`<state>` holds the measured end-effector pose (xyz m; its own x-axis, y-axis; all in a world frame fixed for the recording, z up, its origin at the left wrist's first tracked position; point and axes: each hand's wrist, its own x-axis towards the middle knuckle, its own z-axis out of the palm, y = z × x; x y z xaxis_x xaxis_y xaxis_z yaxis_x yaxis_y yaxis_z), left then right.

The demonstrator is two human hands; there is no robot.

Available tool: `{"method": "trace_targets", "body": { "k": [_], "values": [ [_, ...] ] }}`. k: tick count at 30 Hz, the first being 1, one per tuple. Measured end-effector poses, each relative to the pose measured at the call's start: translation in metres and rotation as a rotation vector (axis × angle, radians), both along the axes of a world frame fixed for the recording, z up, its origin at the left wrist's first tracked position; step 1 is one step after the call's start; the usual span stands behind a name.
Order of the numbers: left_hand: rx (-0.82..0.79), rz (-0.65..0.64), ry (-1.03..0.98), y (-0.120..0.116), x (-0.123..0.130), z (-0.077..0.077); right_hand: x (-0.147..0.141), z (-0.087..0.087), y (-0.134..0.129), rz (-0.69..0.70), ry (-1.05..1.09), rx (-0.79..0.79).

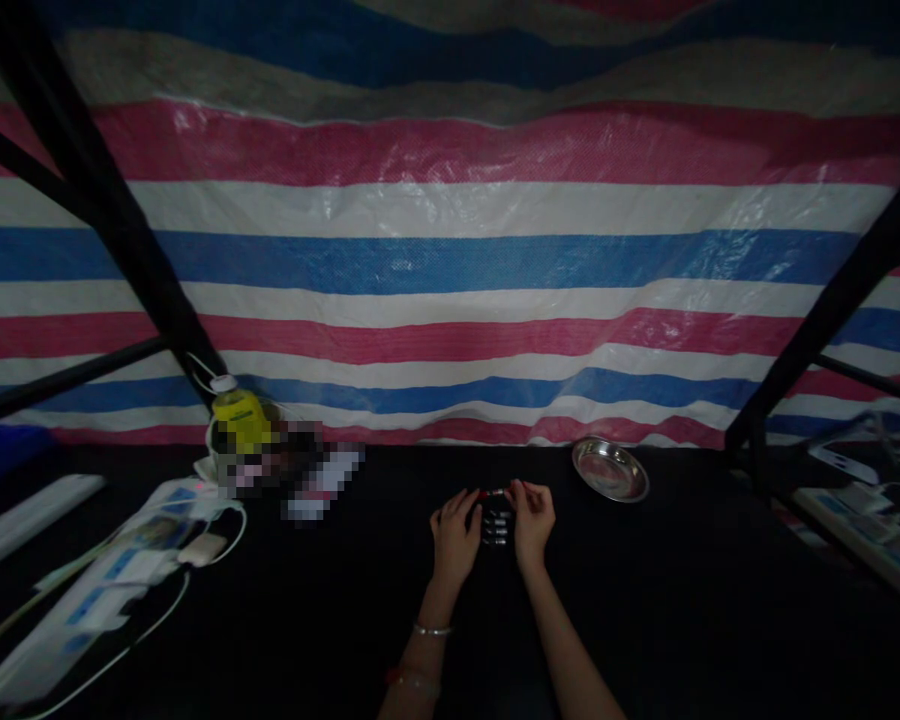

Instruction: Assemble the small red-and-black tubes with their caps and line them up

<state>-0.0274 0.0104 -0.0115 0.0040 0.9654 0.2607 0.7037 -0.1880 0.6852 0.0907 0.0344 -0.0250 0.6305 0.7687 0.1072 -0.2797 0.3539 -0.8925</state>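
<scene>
Both of my hands are over the black table in front of me. A small thin tube [497, 492], silver in the middle with red at the ends, lies crosswise between my fingertips. My left hand [456, 535] has its fingers closed at the tube's left end, and my right hand [532, 522] pinches the right end. Just below it, between the hands, several small shiny silver-and-black pieces [496, 530] lie in a column, one under another. They are too small and dark for me to tell their kind.
A round metal dish [610, 470] stands at the back right. Back left are a yellow bottle [241, 418] and a blurred white packet [325, 485]. Power strips [105, 590] with cables lie along the left. Black frame posts [787, 330] and a striped sheet [450, 260] enclose the table.
</scene>
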Motion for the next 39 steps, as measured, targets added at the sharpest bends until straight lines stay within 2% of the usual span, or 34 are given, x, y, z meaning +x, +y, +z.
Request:
{"method": "trace_targets", "body": {
  "k": [14, 20, 27, 30, 35, 39],
  "values": [
    [-0.003, -0.01, -0.031, 0.002, -0.002, -0.002, 0.001, -0.012, 0.008, 0.114, 0.265, -0.002],
    [0.018, 0.008, -0.055, 0.004, -0.002, -0.002, 0.002, -0.007, 0.008, 0.256, 0.339, -0.016],
    [0.121, 0.022, -0.189, 0.013, -0.006, -0.015, -0.005, 0.004, 0.001, 0.379, 0.277, 0.014],
    [0.143, 0.006, -0.24, 0.015, -0.007, -0.019, -0.007, 0.009, -0.004, 0.335, 0.227, 0.044],
    [0.15, 0.005, -0.276, 0.015, -0.008, -0.019, -0.009, 0.016, -0.011, 0.125, -0.03, 0.072],
    [0.158, -0.023, -0.315, 0.015, -0.009, -0.018, -0.013, 0.016, -0.014, 0.103, -0.163, 0.092]
  ]
}}
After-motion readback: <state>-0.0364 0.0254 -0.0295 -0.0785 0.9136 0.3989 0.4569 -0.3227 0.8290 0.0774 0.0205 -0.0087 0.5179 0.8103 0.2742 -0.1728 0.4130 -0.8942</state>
